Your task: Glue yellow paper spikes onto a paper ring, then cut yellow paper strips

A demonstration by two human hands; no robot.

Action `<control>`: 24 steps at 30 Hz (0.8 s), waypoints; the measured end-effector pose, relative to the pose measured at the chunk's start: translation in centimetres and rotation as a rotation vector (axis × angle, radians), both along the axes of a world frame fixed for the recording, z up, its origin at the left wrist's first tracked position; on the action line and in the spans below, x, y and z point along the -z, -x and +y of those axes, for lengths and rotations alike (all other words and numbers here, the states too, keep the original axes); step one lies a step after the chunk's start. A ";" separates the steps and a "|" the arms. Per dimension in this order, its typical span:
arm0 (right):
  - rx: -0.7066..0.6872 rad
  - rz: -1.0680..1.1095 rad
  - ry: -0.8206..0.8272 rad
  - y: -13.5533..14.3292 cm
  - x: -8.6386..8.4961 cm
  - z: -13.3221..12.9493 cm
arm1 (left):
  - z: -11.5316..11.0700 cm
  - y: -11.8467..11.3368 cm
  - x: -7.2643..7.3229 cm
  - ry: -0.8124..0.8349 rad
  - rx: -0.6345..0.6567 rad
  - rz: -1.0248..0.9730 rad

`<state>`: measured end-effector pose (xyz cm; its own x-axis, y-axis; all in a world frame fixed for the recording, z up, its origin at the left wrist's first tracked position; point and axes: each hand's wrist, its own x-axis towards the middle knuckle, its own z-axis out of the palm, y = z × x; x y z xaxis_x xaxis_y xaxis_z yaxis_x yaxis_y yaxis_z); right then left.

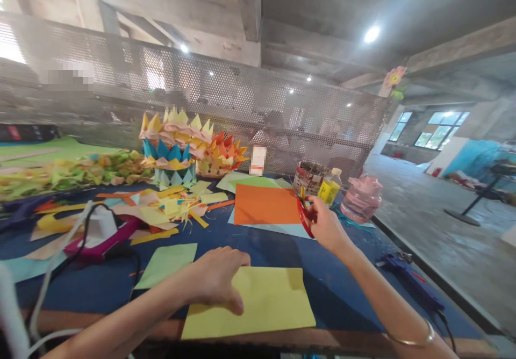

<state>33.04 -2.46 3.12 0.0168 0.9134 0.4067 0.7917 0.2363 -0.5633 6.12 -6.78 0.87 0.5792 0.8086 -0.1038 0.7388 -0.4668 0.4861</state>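
A sheet of yellow paper lies at the table's front edge, with faint creases. Over its left part is my left hand, thumb apart from the fingers; the fingertips are partly hidden. My right hand is closed around a pair of red-handled scissors, beside the right edge of an orange sheet. The scissors' blades point away from me. Light blue paper shows under the orange sheet. A pale green piece of paper lies left of the yellow one.
Paper strips and folded-paper baskets stand back left. A magenta power strip with cables is at left. At right are a newspaper-wrapped container, a yellow-labelled bottle, a pink jug and a blue glue gun.
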 end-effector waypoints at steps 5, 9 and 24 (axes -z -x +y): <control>-0.195 0.338 -0.034 2.5 0.2 2.7 | 3.1 1.3 -0.6 0.268 -0.071 -0.435; -0.296 0.600 -0.049 3.8 0.4 3.6 | 5.9 1.4 -1.4 0.415 -0.253 -0.763; -0.213 0.958 0.081 3.1 1.6 2.6 | 6.6 -0.5 -0.3 0.501 -0.526 -1.236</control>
<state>29.98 0.10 1.54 0.1390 0.9601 0.2428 -0.0629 0.2533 -0.9653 6.63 -0.17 1.20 0.1573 0.9828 -0.0964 -0.2418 0.1329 0.9612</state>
